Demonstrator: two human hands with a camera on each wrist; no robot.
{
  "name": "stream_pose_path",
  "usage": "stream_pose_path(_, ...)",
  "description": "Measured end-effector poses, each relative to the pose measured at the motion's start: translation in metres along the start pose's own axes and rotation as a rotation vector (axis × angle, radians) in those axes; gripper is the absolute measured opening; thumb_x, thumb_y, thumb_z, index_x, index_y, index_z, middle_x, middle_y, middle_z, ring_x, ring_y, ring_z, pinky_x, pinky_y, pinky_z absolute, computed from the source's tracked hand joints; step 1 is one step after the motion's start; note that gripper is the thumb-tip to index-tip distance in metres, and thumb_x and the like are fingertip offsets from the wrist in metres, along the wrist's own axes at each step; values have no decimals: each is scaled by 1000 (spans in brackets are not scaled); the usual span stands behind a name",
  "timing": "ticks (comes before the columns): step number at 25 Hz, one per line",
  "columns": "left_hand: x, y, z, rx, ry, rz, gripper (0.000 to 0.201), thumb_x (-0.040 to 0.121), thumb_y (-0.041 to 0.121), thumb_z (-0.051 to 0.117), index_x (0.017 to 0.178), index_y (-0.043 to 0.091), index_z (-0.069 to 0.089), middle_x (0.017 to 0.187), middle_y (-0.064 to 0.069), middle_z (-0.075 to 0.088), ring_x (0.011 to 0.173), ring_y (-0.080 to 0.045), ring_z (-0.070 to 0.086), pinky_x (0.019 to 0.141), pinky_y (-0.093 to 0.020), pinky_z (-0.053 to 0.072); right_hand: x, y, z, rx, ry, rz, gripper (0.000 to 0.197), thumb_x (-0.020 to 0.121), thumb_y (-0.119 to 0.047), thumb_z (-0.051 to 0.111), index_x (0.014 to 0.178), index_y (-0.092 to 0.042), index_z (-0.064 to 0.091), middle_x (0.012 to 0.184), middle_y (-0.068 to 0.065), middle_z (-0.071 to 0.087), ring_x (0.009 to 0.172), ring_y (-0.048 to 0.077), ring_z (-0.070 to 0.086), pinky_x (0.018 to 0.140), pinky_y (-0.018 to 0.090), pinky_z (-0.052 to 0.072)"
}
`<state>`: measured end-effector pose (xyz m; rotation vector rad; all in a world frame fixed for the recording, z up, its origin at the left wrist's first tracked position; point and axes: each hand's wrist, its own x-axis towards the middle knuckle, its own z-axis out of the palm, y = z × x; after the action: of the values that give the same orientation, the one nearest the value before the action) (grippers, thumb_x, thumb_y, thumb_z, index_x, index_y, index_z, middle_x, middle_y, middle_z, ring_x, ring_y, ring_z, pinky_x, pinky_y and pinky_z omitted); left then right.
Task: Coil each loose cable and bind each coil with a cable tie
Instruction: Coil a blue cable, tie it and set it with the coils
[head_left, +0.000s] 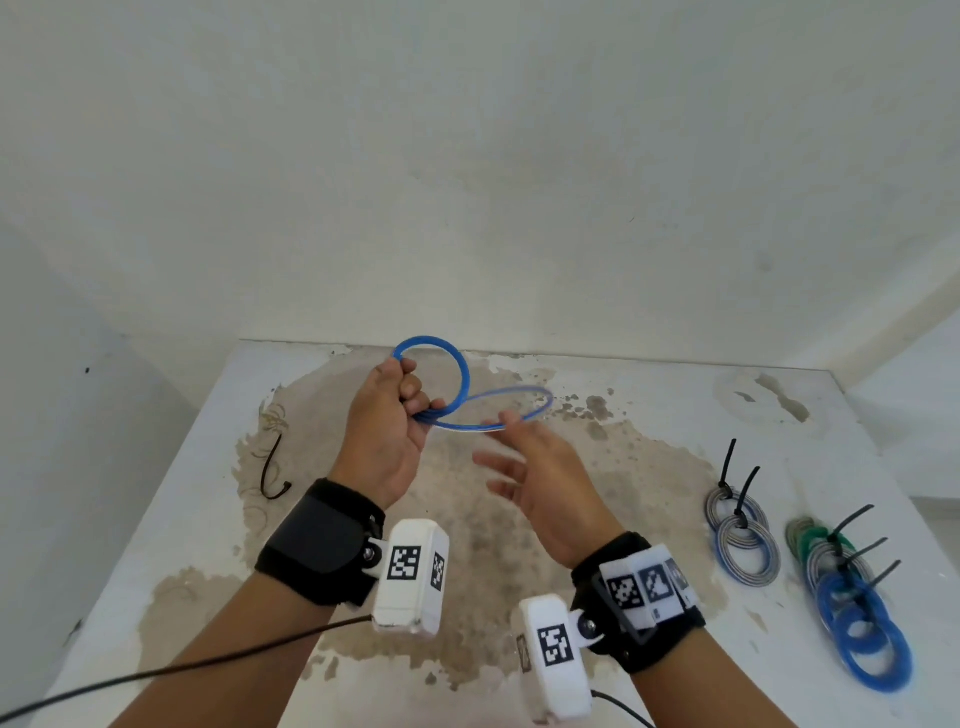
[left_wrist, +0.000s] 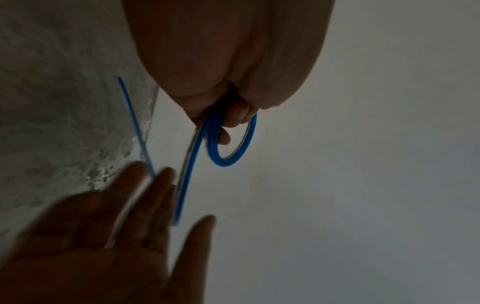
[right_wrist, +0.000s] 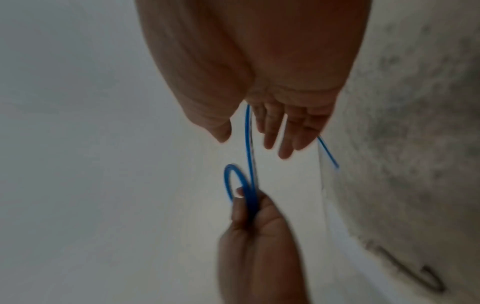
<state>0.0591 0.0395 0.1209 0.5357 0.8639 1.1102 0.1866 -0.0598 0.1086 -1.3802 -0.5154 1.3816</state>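
Above the table (head_left: 156, 519), left hand (head_left: 387, 431) grips blue cable (head_left: 460, 374).

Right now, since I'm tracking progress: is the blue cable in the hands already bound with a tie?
No: in the head view the blue cable, gripped by the left hand, shows bare loops with no tie.

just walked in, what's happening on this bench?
A person is coiling a blue cable above the table. The left hand grips the finished loops; the right hand is open, its straight fingers guiding the next loop. Tied coils lie at the right, and a loose cable tie at the left.
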Motion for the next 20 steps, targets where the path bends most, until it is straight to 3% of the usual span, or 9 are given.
stream_pose_path(2,-4,-8,-1,32,-2,-3,27,109,21,34,89,14,51,60,6,40,49,-6,38,71,-29,53,5,-8,2,235,78,-80,25,105,-36,50,109,-16,63,97,0,73,89,16,71,76,31,51)
stream_pose_path(5,-4,-11,-3,-20,32,-26,28,109,20,33,88,14,50,61,6,41,48,-7,39,68,-29,56,4,-11,5,192,61,-152,28,110,-29,38,104,-12,59,73,1,66,81,16,72,75,30,52)
stream_pose_path(13,14,-1,-8,-114,130,-70,32,110,18,30,84,14,48,57,7,38,44,-8,35,62,-26,57,-6,0,8,-14,-49,-160,30,111,-25,34,95,-13,57,64,-5,64,88,15,73,80,27,51)
stream_pose_path(20,-7,0,-17,206,-246,-147,25,109,20,37,91,11,53,67,4,46,54,-7,44,68,-27,57,8,-21,-12,-220,21,-225,32,111,-32,34,124,-18,60,61,-10,55,72,12,68,69,28,48)
